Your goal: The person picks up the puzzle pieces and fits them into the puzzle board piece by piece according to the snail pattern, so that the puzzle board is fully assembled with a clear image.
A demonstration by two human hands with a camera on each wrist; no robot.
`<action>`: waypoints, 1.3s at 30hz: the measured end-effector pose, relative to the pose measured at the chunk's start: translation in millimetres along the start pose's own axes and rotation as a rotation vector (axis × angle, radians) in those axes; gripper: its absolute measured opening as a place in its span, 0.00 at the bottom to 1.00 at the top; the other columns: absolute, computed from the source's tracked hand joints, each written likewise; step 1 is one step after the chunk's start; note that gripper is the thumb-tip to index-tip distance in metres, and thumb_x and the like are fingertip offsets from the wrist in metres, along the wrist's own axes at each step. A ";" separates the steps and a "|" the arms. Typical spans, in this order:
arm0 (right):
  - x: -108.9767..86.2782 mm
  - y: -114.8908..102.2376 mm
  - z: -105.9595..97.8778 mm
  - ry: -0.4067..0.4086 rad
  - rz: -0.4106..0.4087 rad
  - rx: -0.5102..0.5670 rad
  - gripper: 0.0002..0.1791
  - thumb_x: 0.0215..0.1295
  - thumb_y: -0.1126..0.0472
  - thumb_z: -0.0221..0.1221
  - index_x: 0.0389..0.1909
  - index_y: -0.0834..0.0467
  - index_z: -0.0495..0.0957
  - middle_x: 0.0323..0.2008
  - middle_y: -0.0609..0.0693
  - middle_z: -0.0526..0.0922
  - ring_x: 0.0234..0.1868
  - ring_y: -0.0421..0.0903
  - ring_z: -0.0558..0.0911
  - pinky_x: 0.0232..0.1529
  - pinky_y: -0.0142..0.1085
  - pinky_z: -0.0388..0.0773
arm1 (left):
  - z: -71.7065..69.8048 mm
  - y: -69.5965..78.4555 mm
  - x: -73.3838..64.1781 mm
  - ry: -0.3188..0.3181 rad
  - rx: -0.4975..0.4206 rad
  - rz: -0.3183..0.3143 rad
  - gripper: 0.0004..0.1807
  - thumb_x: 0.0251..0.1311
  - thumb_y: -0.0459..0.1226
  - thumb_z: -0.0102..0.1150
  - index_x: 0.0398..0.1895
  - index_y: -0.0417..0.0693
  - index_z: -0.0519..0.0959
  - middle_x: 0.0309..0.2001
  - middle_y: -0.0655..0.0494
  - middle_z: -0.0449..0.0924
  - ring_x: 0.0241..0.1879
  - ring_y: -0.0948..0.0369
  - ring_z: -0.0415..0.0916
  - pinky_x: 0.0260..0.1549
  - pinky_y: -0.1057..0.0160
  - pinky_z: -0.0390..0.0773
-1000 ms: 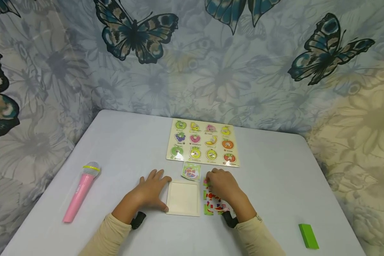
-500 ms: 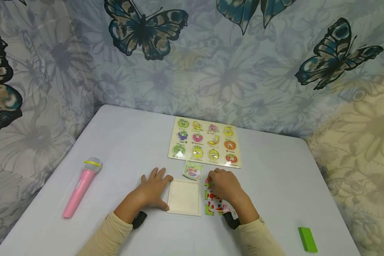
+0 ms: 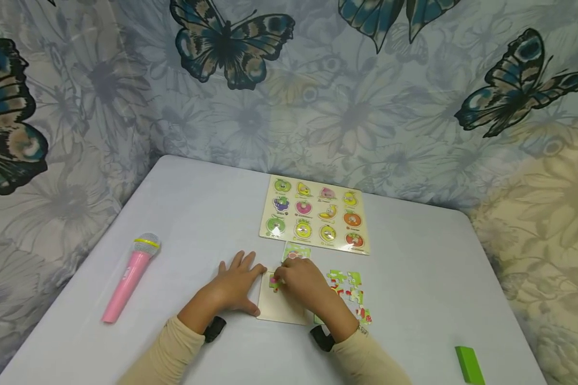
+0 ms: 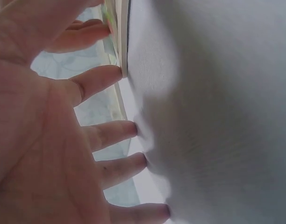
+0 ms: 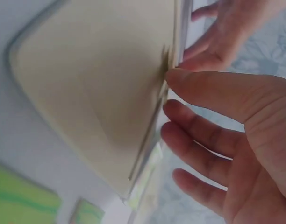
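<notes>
A pale square puzzle tray [image 3: 280, 313] lies on the white table in front of the person. The left hand [image 3: 232, 287] spreads its fingers at the tray's left side, with thumb and index fingertip at the edge; in the left wrist view the other fingertips [image 4: 140, 161] rest on the tablecloth. The right hand [image 3: 307, 284] reaches over the tray and pinches a small jigsaw piece [image 3: 273, 283] near its upper left corner. Seen from the right wrist, the thumb [image 5: 203, 88] is low over the tray's surface. Several jigsaw pieces [image 3: 355, 295] lie right of the tray, partly hidden by the right wrist.
Behind the tray lies a small picture card [image 3: 296, 249], partly covered by the right hand. Farther back is a fruit picture board [image 3: 314, 215]. A pink toy microphone [image 3: 131, 278] lies at the left, a green block [image 3: 469, 365] at the front right. A butterfly-patterned wall borders the table.
The right hand has moved left from the loose pieces to the tray's upper left, bringing a jigsaw piece. The left hand stays at the tray's edge. The head view has shifted slightly.
</notes>
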State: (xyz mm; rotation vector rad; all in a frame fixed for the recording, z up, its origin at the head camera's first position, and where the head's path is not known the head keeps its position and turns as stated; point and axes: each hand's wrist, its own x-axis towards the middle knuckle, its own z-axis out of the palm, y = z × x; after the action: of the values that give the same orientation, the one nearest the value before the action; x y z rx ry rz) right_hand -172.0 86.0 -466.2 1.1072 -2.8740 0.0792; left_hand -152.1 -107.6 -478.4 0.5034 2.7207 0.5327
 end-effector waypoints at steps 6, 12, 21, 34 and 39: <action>3.1 -4.4 4.4 0.037 0.010 -0.001 0.08 0.54 0.57 0.70 0.37 0.49 0.87 0.38 0.45 0.86 0.45 0.46 0.84 0.55 0.46 0.76 | -0.7 1.6 -0.2 -0.008 -0.010 0.002 0.47 0.34 0.53 0.80 0.62 0.53 0.70 0.74 0.41 0.51 0.74 0.38 0.42 0.59 0.25 0.51; 2.6 -4.4 6.6 0.045 0.031 -0.040 0.09 0.55 0.57 0.70 0.38 0.48 0.87 0.39 0.45 0.86 0.47 0.46 0.83 0.57 0.47 0.76 | -3.6 5.7 0.3 -0.007 -0.017 0.004 0.47 0.33 0.52 0.81 0.61 0.53 0.71 0.74 0.41 0.52 0.74 0.38 0.43 0.59 0.24 0.51; -1.6 -3.0 4.8 0.028 0.041 -0.034 0.10 0.55 0.56 0.70 0.40 0.48 0.87 0.39 0.44 0.85 0.47 0.47 0.83 0.57 0.47 0.75 | -1.3 7.4 2.2 -0.006 -0.027 0.003 0.48 0.33 0.52 0.81 0.62 0.53 0.70 0.74 0.40 0.51 0.74 0.37 0.42 0.59 0.23 0.49; -53.7 57.0 -6.1 0.070 0.250 0.006 0.12 0.52 0.62 0.71 0.39 0.54 0.85 0.39 0.47 0.86 0.44 0.47 0.83 0.52 0.46 0.76 | -0.3 6.3 -4.0 0.012 -0.044 0.000 0.48 0.31 0.50 0.82 0.62 0.52 0.71 0.74 0.39 0.52 0.73 0.36 0.42 0.58 0.22 0.48; -73.3 77.3 -6.3 0.050 0.344 -0.027 0.13 0.50 0.67 0.71 0.38 0.54 0.86 0.40 0.48 0.86 0.46 0.50 0.82 0.54 0.50 0.74 | 0.5 6.6 -4.3 0.014 -0.035 0.005 0.49 0.30 0.50 0.82 0.62 0.52 0.71 0.73 0.38 0.53 0.73 0.36 0.43 0.57 0.22 0.49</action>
State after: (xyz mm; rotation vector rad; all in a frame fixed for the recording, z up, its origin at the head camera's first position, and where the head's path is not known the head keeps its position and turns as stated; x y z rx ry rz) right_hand -169.5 192.7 -467.5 0.5876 -2.9757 0.0819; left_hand -146.3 -103.4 -475.0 0.4991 2.7192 0.5866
